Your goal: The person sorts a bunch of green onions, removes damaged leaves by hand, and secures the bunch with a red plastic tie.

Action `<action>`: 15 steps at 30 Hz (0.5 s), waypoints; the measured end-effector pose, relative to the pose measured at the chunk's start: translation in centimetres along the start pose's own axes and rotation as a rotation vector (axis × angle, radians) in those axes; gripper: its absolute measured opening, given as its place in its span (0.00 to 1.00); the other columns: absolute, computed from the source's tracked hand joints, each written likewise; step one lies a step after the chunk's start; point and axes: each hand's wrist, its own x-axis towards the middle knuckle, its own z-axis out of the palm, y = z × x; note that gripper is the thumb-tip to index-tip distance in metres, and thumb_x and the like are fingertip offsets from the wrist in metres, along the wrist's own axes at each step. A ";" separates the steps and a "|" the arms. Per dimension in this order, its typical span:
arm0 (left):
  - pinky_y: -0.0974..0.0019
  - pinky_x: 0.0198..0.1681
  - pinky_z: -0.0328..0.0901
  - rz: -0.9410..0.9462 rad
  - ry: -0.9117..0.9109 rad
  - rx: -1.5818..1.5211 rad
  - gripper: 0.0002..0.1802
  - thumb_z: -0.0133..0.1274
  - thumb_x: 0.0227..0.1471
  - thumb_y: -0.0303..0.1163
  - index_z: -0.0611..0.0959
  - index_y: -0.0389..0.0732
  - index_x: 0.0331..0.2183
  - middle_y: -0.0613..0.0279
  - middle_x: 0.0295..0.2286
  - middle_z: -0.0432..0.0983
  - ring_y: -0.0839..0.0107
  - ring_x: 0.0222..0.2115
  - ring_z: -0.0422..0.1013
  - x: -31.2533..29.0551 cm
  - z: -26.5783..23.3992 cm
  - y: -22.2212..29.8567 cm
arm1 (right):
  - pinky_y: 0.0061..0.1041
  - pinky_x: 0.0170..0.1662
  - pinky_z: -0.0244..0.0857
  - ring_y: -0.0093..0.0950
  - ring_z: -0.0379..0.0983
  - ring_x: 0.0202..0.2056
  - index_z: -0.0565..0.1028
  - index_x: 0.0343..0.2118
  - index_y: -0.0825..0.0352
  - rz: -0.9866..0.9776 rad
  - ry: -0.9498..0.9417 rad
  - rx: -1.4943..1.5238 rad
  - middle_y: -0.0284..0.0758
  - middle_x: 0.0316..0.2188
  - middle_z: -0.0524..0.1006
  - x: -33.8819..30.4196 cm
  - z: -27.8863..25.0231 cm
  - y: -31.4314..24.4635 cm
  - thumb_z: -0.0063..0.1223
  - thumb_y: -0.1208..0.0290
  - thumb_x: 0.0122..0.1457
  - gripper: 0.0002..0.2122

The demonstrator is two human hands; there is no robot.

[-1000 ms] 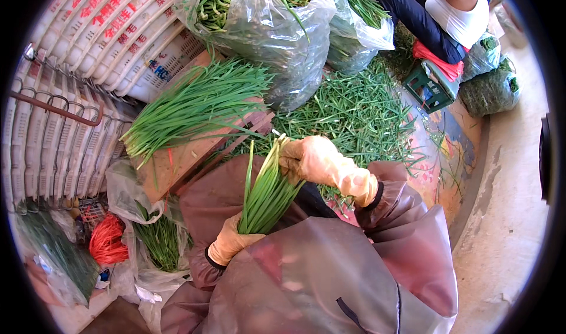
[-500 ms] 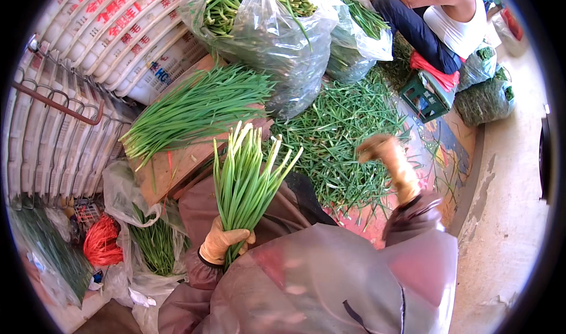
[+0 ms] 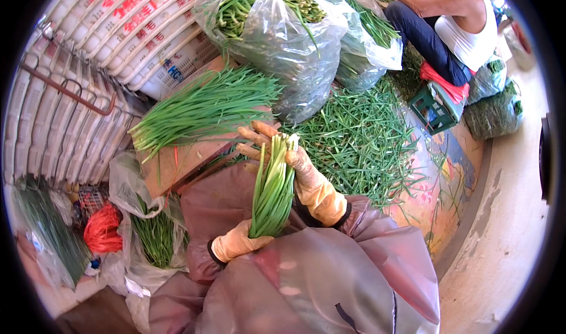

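Clearly, the bunch of green stalks (image 3: 273,195) stands between the person's two gloved hands, leaning slightly right, its pale cut ends uppermost and its leafy part downward. The left hand (image 3: 237,243) wraps its lower part in a close grip, thumb across the front; the other fingers are mostly hidden, so their exact curl cannot be told. Near the pale ends, the right hand (image 3: 303,164) has its fingers (image 3: 254,136) spread wide and reaching past the far side of the stalks, pointing left with gaps between them, while its thumb lies against the right edge. The bunch thus passes between thumb and fingers, which are not curled around it.

Beyond the hands, a heap of long green leaves (image 3: 206,107) lies on a wooden board (image 3: 197,154). Loose green clippings (image 3: 359,142) cover the floor to the right, just beside a stuffed clear plastic bag (image 3: 300,63). Red string (image 3: 102,229) sits at the left.
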 end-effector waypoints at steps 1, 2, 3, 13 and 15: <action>0.68 0.51 0.61 -0.028 -0.034 0.020 0.24 0.57 0.52 0.33 0.73 0.37 0.50 0.66 0.44 0.72 0.75 0.45 0.66 0.1 -0.4 0.4 | 0.34 0.53 0.63 0.35 0.66 0.53 0.54 0.62 0.66 0.029 -0.010 -0.005 0.41 0.58 0.62 -0.2 0.3 -0.4 0.65 0.59 0.46 0.42; 0.68 0.51 0.60 -0.057 -0.060 0.046 0.24 0.56 0.52 0.33 0.73 0.37 0.50 0.66 0.45 0.72 0.75 0.45 0.66 0.0 -0.6 0.9 | 0.32 0.51 0.65 0.33 0.69 0.50 0.54 0.62 0.67 0.059 -0.026 -0.004 0.40 0.55 0.66 -0.1 0.7 -0.6 0.65 0.60 0.47 0.42; 0.67 0.53 0.59 -0.049 -0.081 -0.015 0.27 0.57 0.52 0.35 0.72 0.37 0.52 0.64 0.45 0.72 0.74 0.47 0.65 0.0 -0.4 1.5 | 0.30 0.50 0.66 0.30 0.71 0.46 0.55 0.61 0.68 0.088 -0.043 -0.003 0.39 0.52 0.70 0.0 0.8 -0.8 0.65 0.61 0.47 0.41; 0.63 0.54 0.59 0.714 0.442 0.746 0.33 0.59 0.44 0.24 0.70 0.39 0.54 0.51 0.50 0.68 0.58 0.49 0.66 3.9 0.7 8.4 | 0.18 0.34 0.69 0.20 0.72 0.30 0.61 0.56 0.74 -0.149 0.174 -0.276 0.28 0.28 0.75 -0.5 3.2 -4.1 0.59 0.62 0.55 0.31; 0.64 0.41 0.67 0.795 0.435 0.633 0.21 0.54 0.46 0.18 0.76 0.39 0.45 0.55 0.39 0.75 0.57 0.37 0.72 4.9 0.7 8.2 | 0.18 0.32 0.67 0.20 0.71 0.28 0.65 0.54 0.73 -0.234 0.239 -0.483 0.27 0.24 0.74 -1.1 3.6 -7.2 0.60 0.56 0.53 0.31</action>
